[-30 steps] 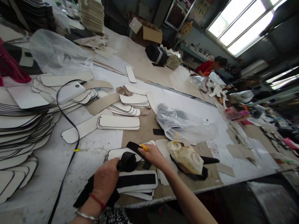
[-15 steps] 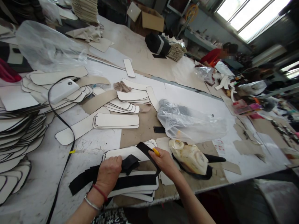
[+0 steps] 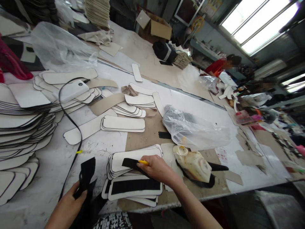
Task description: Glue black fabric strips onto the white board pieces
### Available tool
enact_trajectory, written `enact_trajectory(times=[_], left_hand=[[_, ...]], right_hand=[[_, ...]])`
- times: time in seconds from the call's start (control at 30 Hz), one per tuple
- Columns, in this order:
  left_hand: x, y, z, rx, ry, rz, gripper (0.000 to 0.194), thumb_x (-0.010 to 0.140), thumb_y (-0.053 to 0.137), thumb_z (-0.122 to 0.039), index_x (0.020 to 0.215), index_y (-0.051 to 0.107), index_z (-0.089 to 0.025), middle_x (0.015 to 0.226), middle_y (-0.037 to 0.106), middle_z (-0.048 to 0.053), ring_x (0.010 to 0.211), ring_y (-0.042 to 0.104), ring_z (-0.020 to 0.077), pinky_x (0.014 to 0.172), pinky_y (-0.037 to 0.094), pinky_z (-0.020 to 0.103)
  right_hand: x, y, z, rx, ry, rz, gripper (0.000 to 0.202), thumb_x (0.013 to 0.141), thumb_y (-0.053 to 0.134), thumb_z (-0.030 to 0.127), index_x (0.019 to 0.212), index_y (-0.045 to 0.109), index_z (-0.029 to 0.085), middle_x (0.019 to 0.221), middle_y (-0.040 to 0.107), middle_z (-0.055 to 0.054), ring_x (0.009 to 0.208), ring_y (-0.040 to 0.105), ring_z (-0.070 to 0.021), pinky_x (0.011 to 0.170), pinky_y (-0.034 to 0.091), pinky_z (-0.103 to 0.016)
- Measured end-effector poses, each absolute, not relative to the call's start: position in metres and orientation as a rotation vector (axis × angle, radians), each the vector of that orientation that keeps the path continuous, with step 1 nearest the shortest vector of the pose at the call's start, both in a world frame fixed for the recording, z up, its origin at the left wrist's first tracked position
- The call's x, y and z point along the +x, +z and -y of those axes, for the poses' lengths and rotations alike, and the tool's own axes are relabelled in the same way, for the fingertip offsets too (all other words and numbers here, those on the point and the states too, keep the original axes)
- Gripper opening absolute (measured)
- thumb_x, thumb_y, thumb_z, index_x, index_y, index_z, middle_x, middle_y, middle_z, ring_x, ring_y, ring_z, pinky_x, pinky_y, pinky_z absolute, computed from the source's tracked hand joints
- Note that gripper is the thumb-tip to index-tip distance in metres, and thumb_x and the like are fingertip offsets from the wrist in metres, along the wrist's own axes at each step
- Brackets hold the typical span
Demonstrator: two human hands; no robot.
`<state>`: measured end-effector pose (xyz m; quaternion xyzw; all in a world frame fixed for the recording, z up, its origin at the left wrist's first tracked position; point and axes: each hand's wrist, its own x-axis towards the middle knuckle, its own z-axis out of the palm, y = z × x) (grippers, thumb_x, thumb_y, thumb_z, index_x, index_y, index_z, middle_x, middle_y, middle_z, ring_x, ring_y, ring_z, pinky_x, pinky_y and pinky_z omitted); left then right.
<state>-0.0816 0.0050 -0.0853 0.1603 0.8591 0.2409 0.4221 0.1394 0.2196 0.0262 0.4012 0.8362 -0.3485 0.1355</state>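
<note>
Behind the long work table are one open cardboard box and, farther right, one person in red. At the near edge, the left hand holds a bunch of black strips, pinched between thumb and fingers; I cannot tell how many strips it has. The right hand has its fingers pressed together around one yellow tool and one black strip, which lies slanting over a stack of white panels. Just below, one white panel carries one dark band along its middle. To the right of these are one stained plastic container and, beyond it, one clear plastic bag. One white device rests on the panels at left.
</note>
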Motion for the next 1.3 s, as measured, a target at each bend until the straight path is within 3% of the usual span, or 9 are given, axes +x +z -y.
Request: enact_trajectory(times=[0.13,0.27,0.4,0.6,0.77,1.13,1.3], left_hand=[[-0.057,-0.082,-0.031,0.087,0.853,-1.985,0.047,0.059,0.061,-0.047,0.095,0.066,-0.017,0.102,0.069,0.009,0.107,0.057,0.0279,0.094,0.041,0.035],[-0.046,-0.068,-0.06,0.035,0.978,-1.87,0.053,0.058,0.066,-0.05,0.099,0.063,-0.017,0.094,0.07,0.008,0.094,0.062,0.0271,0.081,0.047,0.035],[-0.046,-0.062,-0.077,0.163,0.981,-1.958,0.046,0.06,0.065,-0.044,0.095,0.063,-0.015,0.087,0.07,0.009,0.084,0.064,0.0256,0.07,0.05,0.032],[-0.044,-0.067,-0.09,0.31,0.852,-1.984,0.059,0.058,0.064,-0.052,0.102,0.053,-0.015,0.09,0.067,0.011,0.078,0.064,0.0255,0.069,0.049,0.034],[-0.043,-0.062,-0.101,0.435,0.704,-2.093,0.052,0.057,0.063,-0.056,0.09,0.053,-0.017,0.08,0.066,0.01,0.077,0.063,0.0277,0.069,0.047,0.036],[-0.042,-0.072,-0.108,0.442,0.672,-2.182,0.044,0.059,0.061,-0.048,0.09,0.054,-0.017,0.077,0.066,0.009,0.076,0.062,0.0273,0.069,0.047,0.035],[-0.042,-0.078,-0.105,0.451,0.683,-2.16,0.06,0.062,0.06,-0.05,0.107,0.051,-0.012,0.074,0.064,0.008,0.074,0.062,0.0259,0.067,0.047,0.035]], right_hand=[[0.109,0.016,-0.218,0.975,-0.869,-2.37,0.027,0.084,0.05,0.04,0.072,0.064,0.021,0.065,0.062,-0.001,0.06,0.051,-0.0135,0.052,0.024,-0.024],[0.092,0.003,-0.225,0.92,-0.851,-2.284,0.029,0.082,0.05,0.044,0.08,0.068,0.021,0.073,0.067,-0.004,0.065,0.057,-0.0157,0.051,0.029,-0.023],[0.085,-0.011,-0.232,0.94,-0.788,-2.237,0.032,0.079,0.05,0.047,0.082,0.069,0.021,0.079,0.069,-0.006,0.07,0.061,-0.0192,0.053,0.034,-0.024],[0.083,-0.023,-0.235,0.957,-0.77,-2.208,0.034,0.078,0.048,0.047,0.085,0.07,0.022,0.084,0.071,-0.008,0.078,0.064,-0.0226,0.06,0.043,-0.027],[0.081,-0.021,-0.235,0.945,-0.766,-2.218,0.035,0.079,0.047,0.046,0.085,0.07,0.021,0.085,0.071,-0.01,0.08,0.065,-0.0256,0.062,0.045,-0.03],[0.085,-0.021,-0.238,0.949,-0.761,-2.201,0.035,0.077,0.05,0.049,0.089,0.069,0.022,0.088,0.07,-0.008,0.082,0.064,-0.0244,0.061,0.043,-0.028],[0.144,0.003,-0.246,1.094,-0.713,-2.192,0.029,0.077,0.054,0.046,0.083,0.067,0.02,0.083,0.069,-0.006,0.077,0.062,-0.021,0.057,0.036,-0.025]])
